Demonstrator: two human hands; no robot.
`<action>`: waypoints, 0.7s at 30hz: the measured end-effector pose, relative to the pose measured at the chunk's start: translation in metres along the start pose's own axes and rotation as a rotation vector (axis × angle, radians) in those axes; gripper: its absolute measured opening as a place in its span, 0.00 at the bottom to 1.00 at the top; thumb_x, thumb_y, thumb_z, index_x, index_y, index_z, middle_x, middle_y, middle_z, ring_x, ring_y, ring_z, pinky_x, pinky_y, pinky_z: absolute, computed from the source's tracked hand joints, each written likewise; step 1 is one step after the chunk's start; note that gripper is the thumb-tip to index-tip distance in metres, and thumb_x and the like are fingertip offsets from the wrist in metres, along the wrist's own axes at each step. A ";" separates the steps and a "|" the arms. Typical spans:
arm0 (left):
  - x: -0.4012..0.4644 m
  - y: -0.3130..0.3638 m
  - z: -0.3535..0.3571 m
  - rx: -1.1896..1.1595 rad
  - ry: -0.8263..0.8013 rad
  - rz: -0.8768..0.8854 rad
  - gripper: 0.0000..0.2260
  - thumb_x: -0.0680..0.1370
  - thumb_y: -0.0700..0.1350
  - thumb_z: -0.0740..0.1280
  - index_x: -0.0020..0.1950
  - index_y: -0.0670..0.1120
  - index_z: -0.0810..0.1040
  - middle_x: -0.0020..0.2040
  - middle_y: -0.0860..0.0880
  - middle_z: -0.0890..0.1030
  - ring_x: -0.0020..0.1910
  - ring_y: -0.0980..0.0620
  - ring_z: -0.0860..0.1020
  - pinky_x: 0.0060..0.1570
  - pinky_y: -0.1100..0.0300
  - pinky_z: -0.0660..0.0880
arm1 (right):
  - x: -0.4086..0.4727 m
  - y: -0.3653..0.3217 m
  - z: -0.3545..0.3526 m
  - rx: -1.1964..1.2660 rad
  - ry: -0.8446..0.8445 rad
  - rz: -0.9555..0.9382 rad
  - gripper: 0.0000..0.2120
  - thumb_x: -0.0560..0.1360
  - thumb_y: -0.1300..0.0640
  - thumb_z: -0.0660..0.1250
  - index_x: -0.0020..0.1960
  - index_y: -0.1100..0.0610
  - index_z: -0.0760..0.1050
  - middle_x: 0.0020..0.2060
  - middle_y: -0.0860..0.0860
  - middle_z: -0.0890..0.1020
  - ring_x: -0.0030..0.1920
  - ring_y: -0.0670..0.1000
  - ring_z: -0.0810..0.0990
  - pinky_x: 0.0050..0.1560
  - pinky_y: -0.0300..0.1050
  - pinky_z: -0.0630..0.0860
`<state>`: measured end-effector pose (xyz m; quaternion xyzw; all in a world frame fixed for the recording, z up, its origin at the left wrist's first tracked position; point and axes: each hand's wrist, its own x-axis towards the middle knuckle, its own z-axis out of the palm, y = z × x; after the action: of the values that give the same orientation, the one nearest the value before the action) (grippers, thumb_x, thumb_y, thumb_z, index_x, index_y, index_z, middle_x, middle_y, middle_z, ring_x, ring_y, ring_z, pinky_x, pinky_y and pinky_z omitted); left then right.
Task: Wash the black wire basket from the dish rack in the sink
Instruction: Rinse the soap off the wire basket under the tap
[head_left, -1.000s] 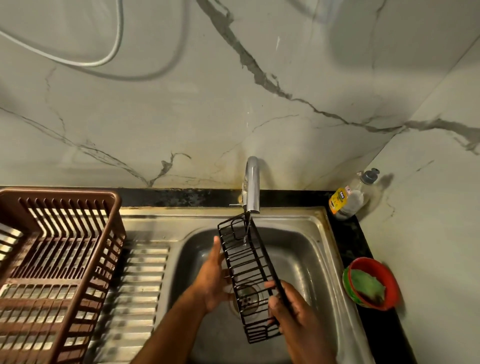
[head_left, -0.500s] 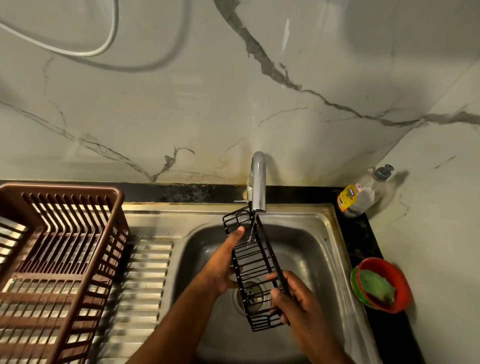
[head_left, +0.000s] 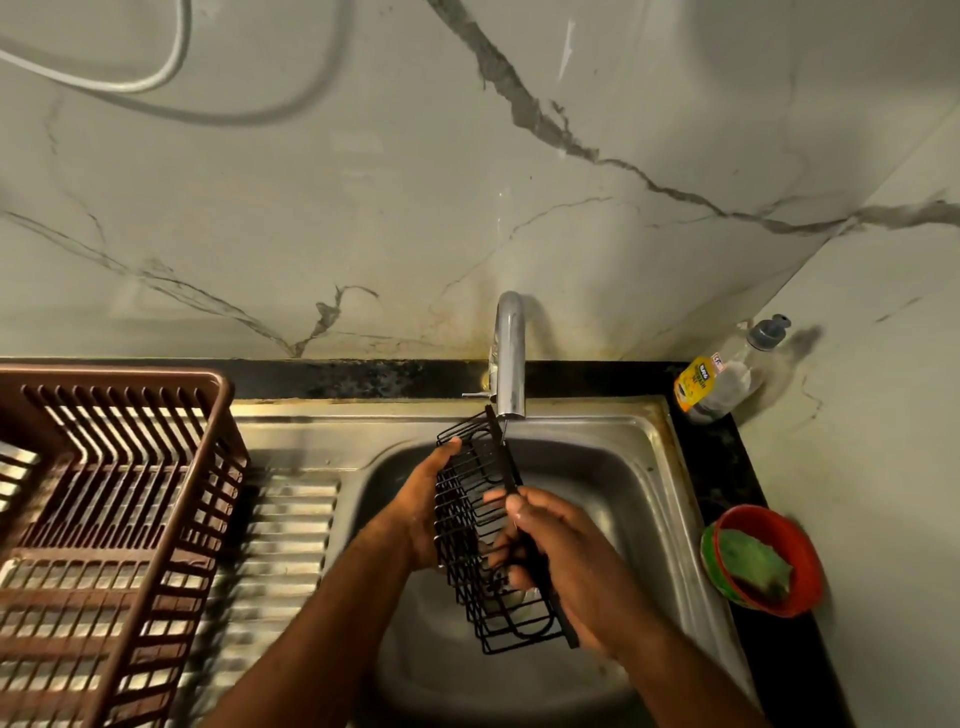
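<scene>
The black wire basket hangs tilted over the steel sink, its far end just under the chrome tap. My left hand lies against the basket's left side with straight fingers reaching up to its top edge. My right hand grips the basket's right rim, fingers curled around the flat black bar and through the wires. The brown plastic dish rack stands on the ribbed drainboard at the left.
A dish-soap bottle leans in the back right corner of the black counter. A red bowl with a green scrub pad sits on the counter right of the sink. A white hose loops on the marble wall.
My right hand has slid up along the basket's right rim. The left hand has spread flatter along the basket's left side. The basket has stayed under the tap.
</scene>
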<state>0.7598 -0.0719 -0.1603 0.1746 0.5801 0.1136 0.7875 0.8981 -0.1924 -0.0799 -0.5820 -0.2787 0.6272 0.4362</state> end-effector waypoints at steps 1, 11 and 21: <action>-0.002 0.002 -0.001 0.027 0.009 -0.012 0.32 0.77 0.69 0.62 0.53 0.40 0.84 0.42 0.38 0.85 0.43 0.40 0.80 0.48 0.51 0.74 | 0.005 -0.006 -0.001 0.007 -0.012 0.029 0.13 0.82 0.50 0.61 0.58 0.52 0.82 0.40 0.55 0.83 0.43 0.51 0.83 0.38 0.42 0.77; 0.007 -0.003 0.001 -0.051 -0.063 -0.004 0.33 0.75 0.70 0.62 0.57 0.42 0.85 0.53 0.36 0.82 0.56 0.36 0.77 0.70 0.36 0.66 | 0.062 -0.049 -0.008 -0.340 0.016 0.158 0.16 0.84 0.50 0.59 0.52 0.60 0.80 0.40 0.58 0.87 0.37 0.53 0.84 0.36 0.42 0.78; -0.013 0.008 0.017 -0.167 -0.034 -0.134 0.39 0.73 0.72 0.62 0.62 0.38 0.83 0.58 0.31 0.82 0.62 0.31 0.75 0.71 0.33 0.65 | 0.092 -0.060 0.000 -0.446 0.119 0.087 0.09 0.82 0.54 0.65 0.46 0.58 0.78 0.41 0.60 0.86 0.38 0.56 0.84 0.48 0.60 0.83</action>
<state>0.7721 -0.0717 -0.1415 0.0711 0.5655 0.1054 0.8149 0.9164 -0.0842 -0.0734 -0.7113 -0.3589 0.5328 0.2853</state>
